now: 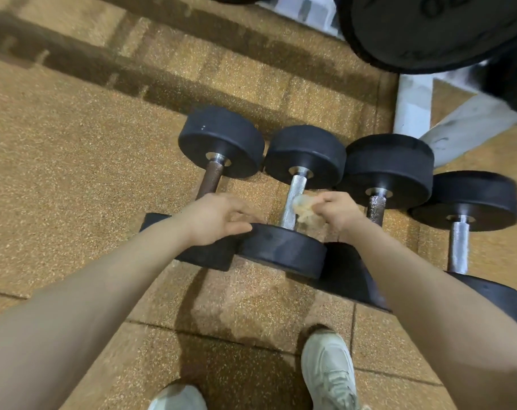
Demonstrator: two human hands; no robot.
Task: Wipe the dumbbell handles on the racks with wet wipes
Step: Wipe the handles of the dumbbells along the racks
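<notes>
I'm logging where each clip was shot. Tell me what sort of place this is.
Most likely a gym's free-weights area: a row of black round-headed dumbbells with metal handles lies on speckled tan rubber floor tiles, with a large black weight plate beside a white metal rack frame.

Speckled tan rubber floor tiles (74, 173), dark shadow bands, white metal rack frame (411, 108) at upper right.

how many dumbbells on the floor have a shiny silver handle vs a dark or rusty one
Shiny silver handle: 2, the second dumbbell from the left and the far right dumbbell
Dark or rusty handle: 2, the far left dumbbell and the third dumbbell
Total: 4
</notes>
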